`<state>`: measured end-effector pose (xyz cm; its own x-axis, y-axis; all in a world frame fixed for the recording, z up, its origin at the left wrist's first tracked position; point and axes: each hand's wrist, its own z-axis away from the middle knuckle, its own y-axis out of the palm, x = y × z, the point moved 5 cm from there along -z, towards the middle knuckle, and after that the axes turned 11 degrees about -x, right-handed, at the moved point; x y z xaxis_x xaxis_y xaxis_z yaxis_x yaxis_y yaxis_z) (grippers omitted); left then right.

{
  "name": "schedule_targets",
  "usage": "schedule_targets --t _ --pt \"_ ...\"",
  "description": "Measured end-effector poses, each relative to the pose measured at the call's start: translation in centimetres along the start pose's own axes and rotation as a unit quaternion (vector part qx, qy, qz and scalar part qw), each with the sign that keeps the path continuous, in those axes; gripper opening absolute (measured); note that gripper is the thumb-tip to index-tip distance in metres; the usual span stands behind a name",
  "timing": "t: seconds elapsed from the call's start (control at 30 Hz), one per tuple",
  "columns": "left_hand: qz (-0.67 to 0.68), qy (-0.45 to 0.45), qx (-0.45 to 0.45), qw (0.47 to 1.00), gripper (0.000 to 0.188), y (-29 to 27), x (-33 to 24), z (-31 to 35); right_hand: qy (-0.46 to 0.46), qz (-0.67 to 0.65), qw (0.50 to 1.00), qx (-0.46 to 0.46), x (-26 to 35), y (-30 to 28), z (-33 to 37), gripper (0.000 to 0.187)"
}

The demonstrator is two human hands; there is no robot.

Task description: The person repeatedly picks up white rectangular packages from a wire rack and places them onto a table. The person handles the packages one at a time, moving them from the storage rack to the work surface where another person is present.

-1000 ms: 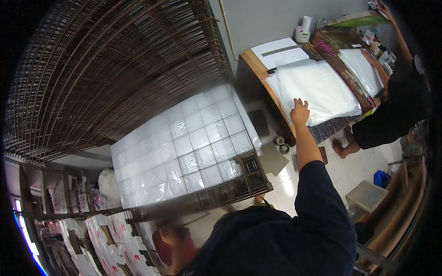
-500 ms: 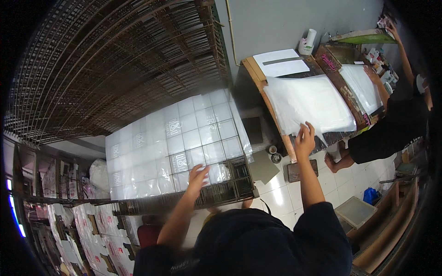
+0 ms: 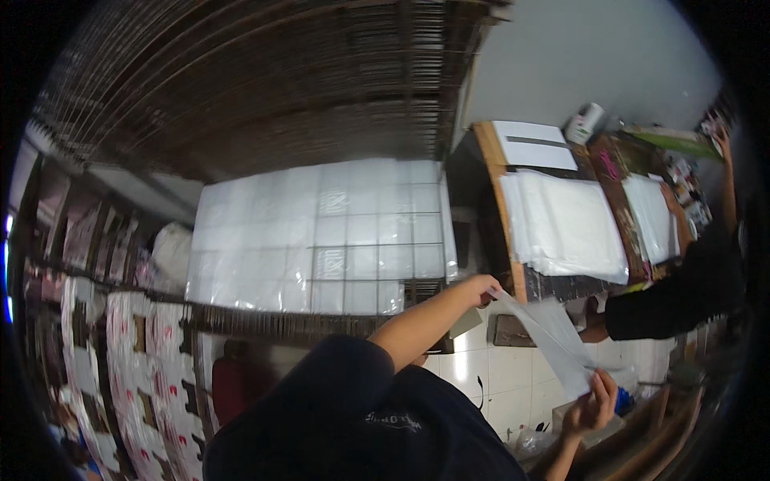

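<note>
A translucent plastic bag (image 3: 553, 337) is stretched slantwise between my two hands, over the tiled floor. My left hand (image 3: 480, 290) is closed on its upper left corner, near the front edge of the work table. The lower right end of the bag is pinched in my right hand (image 3: 592, 407). Just beyond the bag, a stack of similar whitish bags (image 3: 565, 224) lies on the table. To the left, plastic bags with white printing (image 3: 273, 240) lie spread over a wire-grid rack (image 3: 421, 301).
Raised wire racks (image 3: 281, 96) hang above the laid-out bags. A co-worker (image 3: 670, 289) stands at the right beside another bag stack (image 3: 648, 216). White sheets (image 3: 533, 144) and a white container (image 3: 584, 123) sit at the table's back. Folded packs (image 3: 132, 361) fill the lower left.
My left hand has swung right from the rack, and my right hand has come back from the stack toward my body. A bag is now held between them. The view has turned.
</note>
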<state>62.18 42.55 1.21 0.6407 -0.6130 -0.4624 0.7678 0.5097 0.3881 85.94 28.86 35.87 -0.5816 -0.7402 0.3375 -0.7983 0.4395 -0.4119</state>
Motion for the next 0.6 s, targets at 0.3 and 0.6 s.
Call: schedule_targets --t 0.3,0.6 --pt "0.156 0.18 -0.029 0.971 0.013 -14.9 -12.2 16.4 0.208 -0.203 0.957 -0.026 1.8 6.8 -5.7 0.019" --pt "0.155 0.375 -0.162 0.899 0.017 -33.6 -28.5 34.4 0.412 -0.542 0.73 0.057 6.7 30.2 -12.0 0.032"
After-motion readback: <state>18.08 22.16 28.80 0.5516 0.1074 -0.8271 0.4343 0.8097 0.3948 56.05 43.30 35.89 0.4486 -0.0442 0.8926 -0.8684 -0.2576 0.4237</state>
